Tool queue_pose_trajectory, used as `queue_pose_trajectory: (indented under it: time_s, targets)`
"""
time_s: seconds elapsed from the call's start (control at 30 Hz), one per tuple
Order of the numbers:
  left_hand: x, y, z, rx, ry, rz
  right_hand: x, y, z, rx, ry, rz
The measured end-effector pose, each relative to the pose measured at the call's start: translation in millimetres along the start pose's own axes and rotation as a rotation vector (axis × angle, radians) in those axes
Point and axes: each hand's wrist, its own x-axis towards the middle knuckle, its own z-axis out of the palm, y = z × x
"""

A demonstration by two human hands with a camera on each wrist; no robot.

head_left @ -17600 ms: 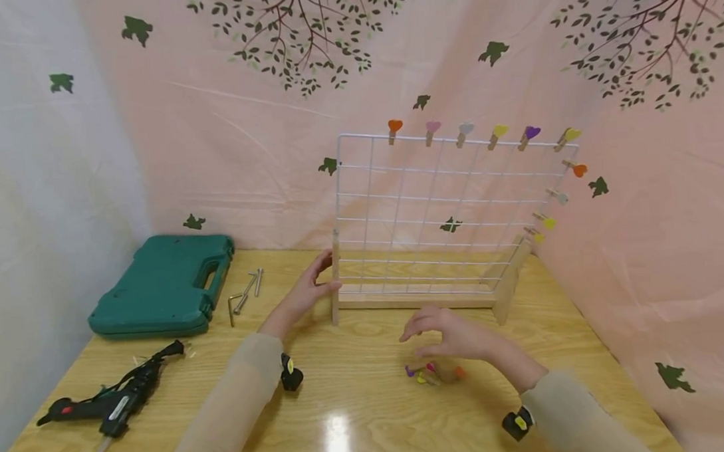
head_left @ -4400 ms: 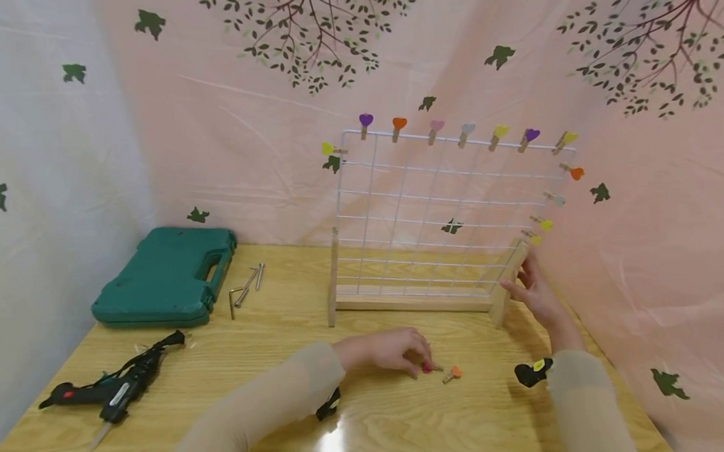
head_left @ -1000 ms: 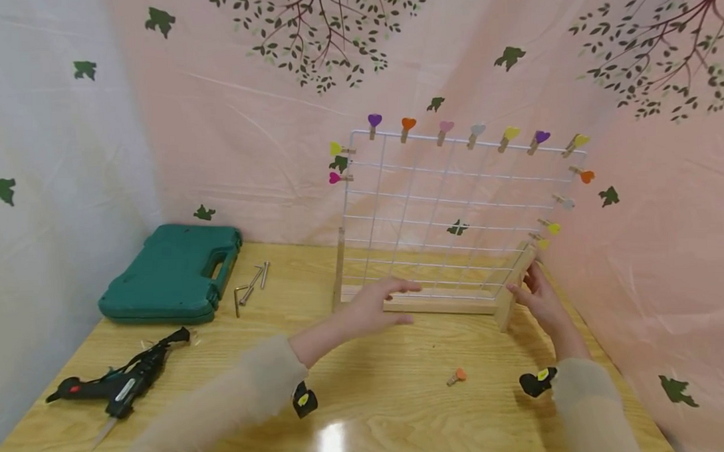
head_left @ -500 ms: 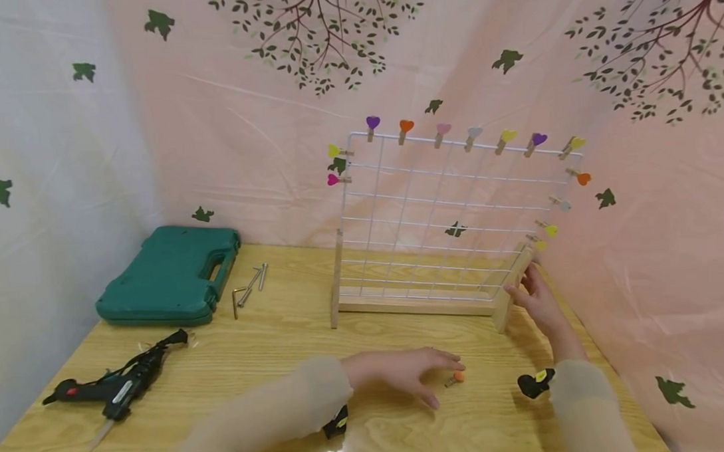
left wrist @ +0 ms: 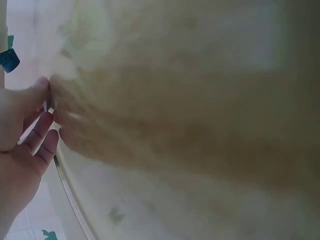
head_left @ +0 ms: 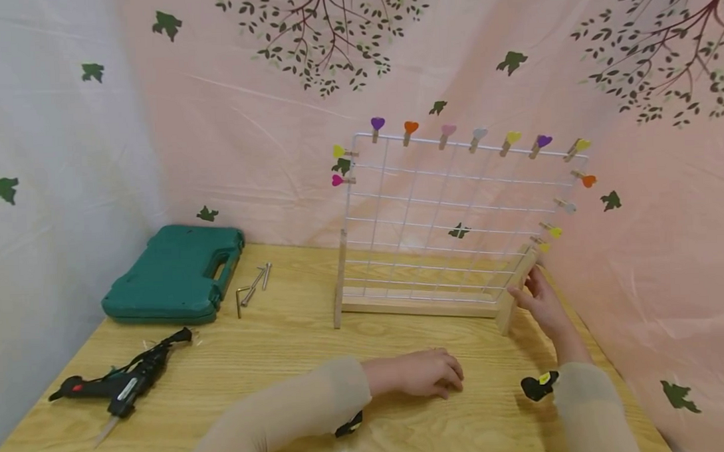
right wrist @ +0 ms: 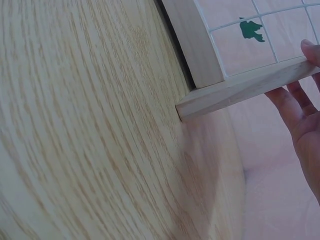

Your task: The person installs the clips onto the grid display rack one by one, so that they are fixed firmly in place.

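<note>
A white wire grid (head_left: 421, 217) stands upright in a wooden stand (head_left: 419, 308). Small wooden clothespins with coloured hearts, such as the orange one (head_left: 410, 130), line its top and both sides. My left hand (head_left: 427, 375) is down at the tabletop in front of the stand, fingers curled. In the left wrist view its thumb and fingertips pinch a small clothespin (left wrist: 47, 104), mostly hidden by the fingers. My right hand (head_left: 543, 306) grips the stand's right post (head_left: 510, 290), thumb at the front and fingers behind, as the right wrist view also shows.
A green plastic case (head_left: 172, 272) lies at the left back, with bolts and a hex key (head_left: 240, 302) beside it. A black glue gun (head_left: 125, 384) rests at the left front. Patterned cloth (head_left: 264, 156) hangs close behind the stand and along both sides.
From the grid, my left hand came down to the table, and its spread fingers have now closed over the orange-heart clothespin. A pink-heart clothespin joined the grid's left side earlier. My right hand stays put.
</note>
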Motion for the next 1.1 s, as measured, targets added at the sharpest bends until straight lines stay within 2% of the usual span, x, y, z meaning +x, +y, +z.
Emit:
queue_pose_trajectory:
  time_s: [0.23, 0.4, 0.57, 0.67, 0.9, 0.97, 1.03, 1.1]
  targets:
    - [-2.6, 0.5, -1.5, -0.053, 0.065, -0.04, 0, 1, 0, 0.013, -0.004, -0.014]
    - [-10.5, -4.0, -9.8, -0.201, 0.113, -0.098, 0, 2, -1, 0.002, -0.002, 0.011]
    - [-26.5, -13.7, -17.2, -0.356, 0.171, -0.143, -1, -2, 0, 0.012, -0.005, 0.011]
    - [-40.7, -18.9, -23.9, -0.471, 0.24, -0.182, -1, -3, 1, 0.024, -0.005, 0.009]
    - [-77.1, -31.5, -56.6, -0.742, 0.525, -0.307, 0, 2, -1, 0.013, -0.009, 0.015]
    - [-87.7, -33.9, -67.0, -0.816, 0.585, -0.33, 0, 2, -1, -0.006, -0.012, 0.017]
    - [-98.2, -35.0, -75.9, -0.85, 0.63, -0.351, 0, 2, -2, -0.011, -0.012, 0.015]
    - [-109.1, -30.5, -86.4, -0.843, 0.663, -0.373, 0, 2, -2, -0.009, -0.008, 0.02]
